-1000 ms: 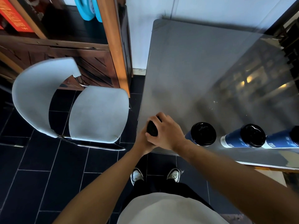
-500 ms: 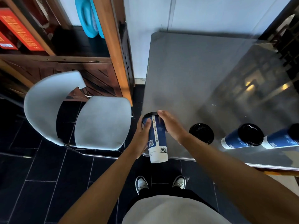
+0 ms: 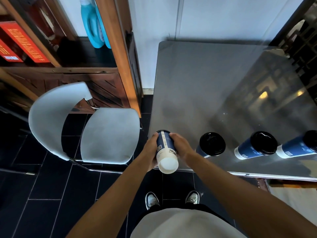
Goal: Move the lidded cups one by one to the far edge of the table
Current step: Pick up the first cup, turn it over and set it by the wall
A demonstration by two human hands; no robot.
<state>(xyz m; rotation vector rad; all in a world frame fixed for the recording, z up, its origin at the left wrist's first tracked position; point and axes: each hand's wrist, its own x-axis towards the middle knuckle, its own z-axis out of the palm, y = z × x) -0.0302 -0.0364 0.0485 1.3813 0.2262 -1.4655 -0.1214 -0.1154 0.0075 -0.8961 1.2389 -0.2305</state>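
1. The landmark is the grey, glossy rectangular table (image 3: 205, 79), its far edge against the white wall and its near edge towards the person.
2. Both hands hold one tall dark-blue paper cup with a white base (image 3: 166, 152) over the table's near-left corner. It is tilted far over: the white bottom faces the camera and the lidded end points down and away towards the tabletop.
3. The left hand (image 3: 151, 152) has its fingers curled round the cup's left side; the right hand (image 3: 180, 146) is wrapped round the right side, so both are clamped on the cup wall.
4. Whether the lid end touches the table cannot be told from this angle.
5. Three more blue paper cups with black plastic lids stand along the near edge, to the right of the held one: the nearest cup (image 3: 211, 144), the middle cup (image 3: 257, 146), and the last cup (image 3: 298, 146), partly cut off by the frame.
6. No cup stands along the far edge, so by my reading the task is at its start: the first cup is in hand but not delivered, and three wait.
7. A pale grey moulded chair (image 3: 96, 131) stands left of the table.
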